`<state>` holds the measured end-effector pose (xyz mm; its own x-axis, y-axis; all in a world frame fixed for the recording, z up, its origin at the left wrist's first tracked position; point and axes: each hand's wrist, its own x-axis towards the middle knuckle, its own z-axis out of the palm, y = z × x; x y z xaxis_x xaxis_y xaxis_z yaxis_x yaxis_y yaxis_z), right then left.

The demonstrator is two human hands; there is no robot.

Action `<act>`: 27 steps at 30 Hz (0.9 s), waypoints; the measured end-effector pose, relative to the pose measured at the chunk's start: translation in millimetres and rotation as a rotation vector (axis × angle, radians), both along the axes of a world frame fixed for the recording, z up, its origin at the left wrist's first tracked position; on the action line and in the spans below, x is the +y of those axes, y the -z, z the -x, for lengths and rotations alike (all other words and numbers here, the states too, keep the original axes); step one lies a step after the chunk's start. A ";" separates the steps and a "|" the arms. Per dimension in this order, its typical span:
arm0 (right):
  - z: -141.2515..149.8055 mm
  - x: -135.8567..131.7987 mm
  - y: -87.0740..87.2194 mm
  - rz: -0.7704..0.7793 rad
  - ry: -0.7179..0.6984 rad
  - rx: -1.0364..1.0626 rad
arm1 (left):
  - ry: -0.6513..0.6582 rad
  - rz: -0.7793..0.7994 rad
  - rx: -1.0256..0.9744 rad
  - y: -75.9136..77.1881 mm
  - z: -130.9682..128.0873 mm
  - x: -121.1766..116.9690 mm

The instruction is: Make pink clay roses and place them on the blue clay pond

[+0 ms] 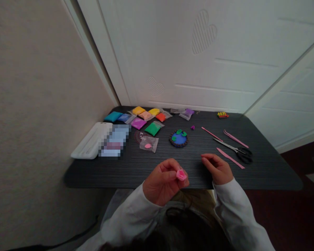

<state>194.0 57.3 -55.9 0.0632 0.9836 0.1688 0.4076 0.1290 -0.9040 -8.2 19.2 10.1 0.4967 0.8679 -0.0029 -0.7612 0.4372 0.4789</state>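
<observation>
My left hand (164,181) pinches a small pink clay flower (181,175) between thumb and fingers, just above the table's front edge. The petals form a cup with a hollow centre. To its right, my right hand (218,169) is near the tabletop, thumb and forefinger closed at their tips; whatever may be between them is too small to make out. Beyond both hands lies a round clay pond (179,138), blue inside a dark brown beaded rim, with green leaf shapes on it. A small plastic bag (152,144) with pink clay lies left of it.
Scissors (235,148), a pink clay knife (230,158), a thin pink stick (211,134) and pink tweezers (235,138) lie right. Bagged clay, including a green packet (154,128), fills the back left beside a white tray (90,143). A wall (34,104) borders the left.
</observation>
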 end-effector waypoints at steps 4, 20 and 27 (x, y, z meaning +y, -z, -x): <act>1.1 1.4 3.8 -0.021 -0.047 -0.138 | 0.004 0.002 -0.030 -3.3 -0.6 -3.4; 0.3 -13.0 -8.5 -0.265 -0.389 -0.916 | -0.197 0.198 0.044 37.3 7.5 28.5; 0.8 -20.1 -15.0 -0.320 -0.376 -1.067 | -0.223 0.250 0.083 48.4 6.0 33.1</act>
<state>193.2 37.2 -40.9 -0.5454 0.8131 0.2035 0.8264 0.5622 -0.0318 -14.2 52.3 -38.3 0.2838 0.9224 -0.2620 -0.8141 0.3762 0.4424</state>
